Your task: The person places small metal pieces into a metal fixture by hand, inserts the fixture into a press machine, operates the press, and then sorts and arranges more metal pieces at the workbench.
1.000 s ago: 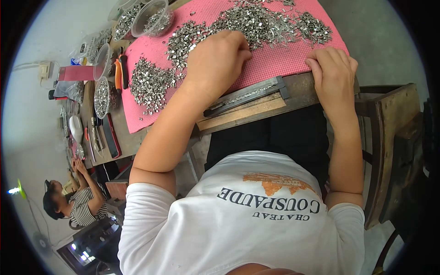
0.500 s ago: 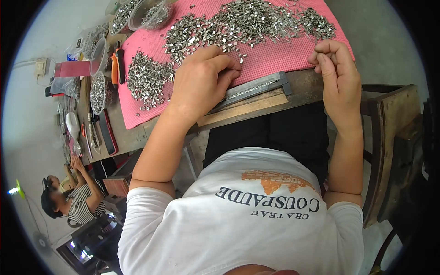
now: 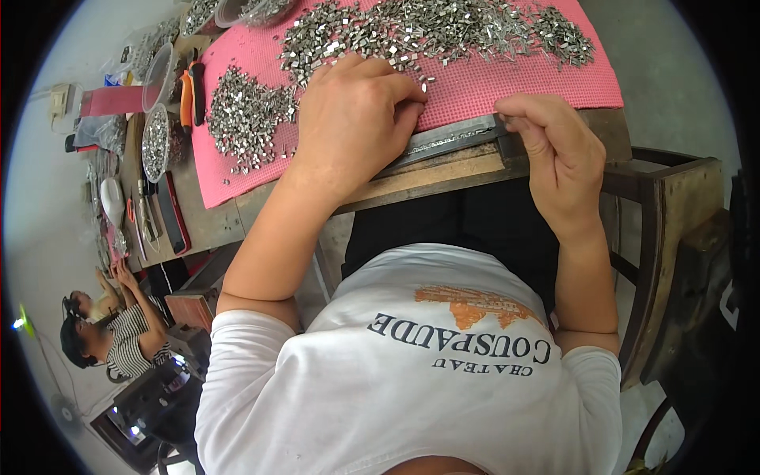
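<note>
A dark metal channel strip point(image 3: 455, 142) with a row of small shiny pieces in it lies along the near edge of the table. My left hand point(image 3: 358, 119) is curled over the strip's left part, with thumb and fingertips pressed together beside the pink mat point(image 3: 467, 99); whatever they hold is hidden. At the strip's right end, my right hand point(image 3: 558, 154) is closed in a pinch, thumb against forefinger, and anything between them is too small to make out. Loose small metal pieces point(image 3: 396, 36) lie heaped beyond my left hand, a few close to its fingertips.
Another heap of metal pieces point(image 3: 245, 119) covers the mat's left side. Orange-handled pliers point(image 3: 187, 96), a clear tub of parts point(image 3: 156, 142) and a dark red-edged case point(image 3: 174, 212) lie further left. A wooden chair point(image 3: 673, 237) stands at right. Other people sit at lower left.
My right hand has moved left and down to the strip's right end, staying pinched. My left hand stays curled at the strip. The whole view has shifted slightly.
</note>
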`<state>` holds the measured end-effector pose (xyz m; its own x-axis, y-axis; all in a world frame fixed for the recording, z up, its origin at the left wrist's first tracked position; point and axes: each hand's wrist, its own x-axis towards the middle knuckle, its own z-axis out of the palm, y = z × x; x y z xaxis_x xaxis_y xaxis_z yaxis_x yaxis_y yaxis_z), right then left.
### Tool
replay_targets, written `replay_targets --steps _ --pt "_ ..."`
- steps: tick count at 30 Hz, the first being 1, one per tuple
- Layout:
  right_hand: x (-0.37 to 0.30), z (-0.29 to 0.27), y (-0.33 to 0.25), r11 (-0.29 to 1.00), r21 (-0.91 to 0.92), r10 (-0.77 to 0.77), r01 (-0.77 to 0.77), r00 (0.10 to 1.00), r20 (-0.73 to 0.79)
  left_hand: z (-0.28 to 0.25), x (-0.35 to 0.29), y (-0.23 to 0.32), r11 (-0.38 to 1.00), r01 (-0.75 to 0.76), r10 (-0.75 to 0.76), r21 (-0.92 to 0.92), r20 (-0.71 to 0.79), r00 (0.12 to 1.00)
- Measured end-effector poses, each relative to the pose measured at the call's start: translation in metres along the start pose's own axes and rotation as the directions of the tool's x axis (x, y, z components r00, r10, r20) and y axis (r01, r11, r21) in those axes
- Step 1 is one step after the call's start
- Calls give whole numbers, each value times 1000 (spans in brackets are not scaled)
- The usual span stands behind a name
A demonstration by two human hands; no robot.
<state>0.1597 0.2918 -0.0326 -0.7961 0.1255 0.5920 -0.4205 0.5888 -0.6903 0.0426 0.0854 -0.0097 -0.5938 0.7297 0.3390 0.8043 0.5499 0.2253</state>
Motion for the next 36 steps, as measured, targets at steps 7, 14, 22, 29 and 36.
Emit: replay_targets --steps 7,14,22,29,36 --pt "-4 8 2 999 29 43 -42 997 -56 5 -5 2 1000 29 -30 -11 -54 998" --pt "-4 18 -1 999 -40 19 -18 999 31 8 -12 9 964 40 -72 -264 -112 991" --pt "-9 25 5 996 -80 40 -36 998 50 3 -25 28 896 110 -128 -430 -12 992" --pt "-8 23 4 976 -196 -76 92 993 89 9 -26 27 908 83 -116 -410 -57 992" --pt "-4 13 14 999 32 1 -5 992 123 11 -25 27 933 30 -62 -360 -78 995"
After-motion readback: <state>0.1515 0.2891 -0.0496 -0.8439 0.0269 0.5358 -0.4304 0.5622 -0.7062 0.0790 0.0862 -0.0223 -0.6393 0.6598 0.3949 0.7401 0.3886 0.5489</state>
